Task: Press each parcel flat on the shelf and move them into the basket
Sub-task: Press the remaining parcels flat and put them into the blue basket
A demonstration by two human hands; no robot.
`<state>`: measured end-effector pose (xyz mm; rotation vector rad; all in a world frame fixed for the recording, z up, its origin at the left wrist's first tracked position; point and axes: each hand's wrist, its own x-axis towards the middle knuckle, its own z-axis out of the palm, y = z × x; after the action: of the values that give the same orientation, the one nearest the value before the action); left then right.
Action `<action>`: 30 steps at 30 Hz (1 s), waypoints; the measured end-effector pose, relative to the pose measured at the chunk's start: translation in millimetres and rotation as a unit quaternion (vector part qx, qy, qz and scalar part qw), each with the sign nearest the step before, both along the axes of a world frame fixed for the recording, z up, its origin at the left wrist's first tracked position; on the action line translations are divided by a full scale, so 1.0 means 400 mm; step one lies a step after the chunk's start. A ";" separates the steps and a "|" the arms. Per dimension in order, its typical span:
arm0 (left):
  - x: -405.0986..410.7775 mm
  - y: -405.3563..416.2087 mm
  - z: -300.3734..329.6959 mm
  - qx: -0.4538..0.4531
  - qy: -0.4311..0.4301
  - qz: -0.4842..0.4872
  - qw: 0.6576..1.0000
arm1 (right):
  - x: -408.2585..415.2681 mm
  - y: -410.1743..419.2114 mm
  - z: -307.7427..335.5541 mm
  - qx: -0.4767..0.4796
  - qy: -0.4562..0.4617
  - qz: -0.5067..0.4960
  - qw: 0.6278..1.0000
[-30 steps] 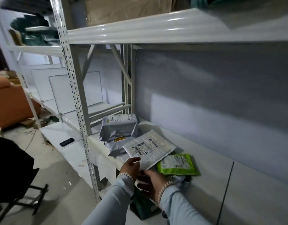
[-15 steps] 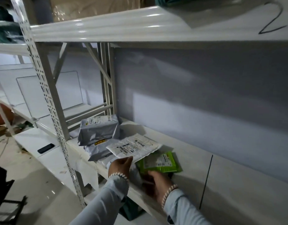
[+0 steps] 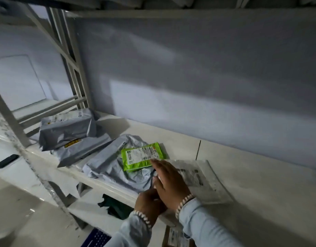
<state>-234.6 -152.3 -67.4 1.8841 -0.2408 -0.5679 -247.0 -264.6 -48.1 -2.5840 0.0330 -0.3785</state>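
Observation:
A flat white parcel [image 3: 201,177] with a printed label lies on the white shelf [image 3: 271,196]. My right hand [image 3: 171,184] presses on its left end with straight fingers. My left hand [image 3: 148,202] sits at the shelf's front edge, partly under the right one, its fingers hidden. Just left, a small green parcel [image 3: 142,155] rests on a crumpled grey parcel [image 3: 109,168]. Two more grey parcels, one bulky [image 3: 68,127] on one flatter [image 3: 86,150], lie stacked at the shelf's left end. A blue perforated basket corner [image 3: 96,237] shows below.
A perforated shelf upright [image 3: 11,122] and diagonal braces [image 3: 70,56] stand at the left. A black phone [image 3: 6,160] lies on a lower white surface. Something dark green [image 3: 114,207] sits under the shelf. The upper shelf hangs close overhead.
The white parcel was moved from over the pile to the shelf on the right, and my right hand came on top of it. The view dropped closer to the shelf.

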 end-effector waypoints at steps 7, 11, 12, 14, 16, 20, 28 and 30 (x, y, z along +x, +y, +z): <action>-0.051 -0.030 -0.052 -0.065 0.196 0.085 0.975 | -0.056 -0.101 -0.120 -0.158 0.148 -0.025 0.976; -0.064 -0.045 -0.049 -0.120 0.229 0.145 0.955 | -0.057 -0.171 -0.112 -0.188 0.201 -0.062 0.960; -0.066 -0.045 -0.048 -0.131 0.229 0.150 0.953 | -0.055 -0.193 -0.111 -0.189 0.206 -0.076 0.957; -0.071 -0.043 -0.044 -0.148 0.226 0.153 0.951 | -0.054 -0.233 -0.111 -0.180 0.218 -0.099 0.954; -0.071 -0.043 -0.046 -0.148 0.220 0.148 0.953 | -0.060 -0.268 -0.113 -0.176 0.224 -0.115 0.952; -0.074 -0.042 -0.053 -0.143 0.221 0.141 0.954 | -0.070 -0.314 -0.118 -0.173 0.228 -0.139 0.948; -0.099 0.003 -0.042 -0.129 0.143 0.091 0.977 | -0.128 -0.313 -0.084 -0.060 0.199 -0.291 0.934; -0.104 0.032 -0.036 -0.139 0.124 0.076 0.979 | -0.167 -0.293 -0.075 -0.003 0.137 -0.366 0.920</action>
<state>-276.0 -139.7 -81.6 1.5290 -0.0099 -0.6241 -313.7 -381.9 -78.1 -2.5207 1.1167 -0.2638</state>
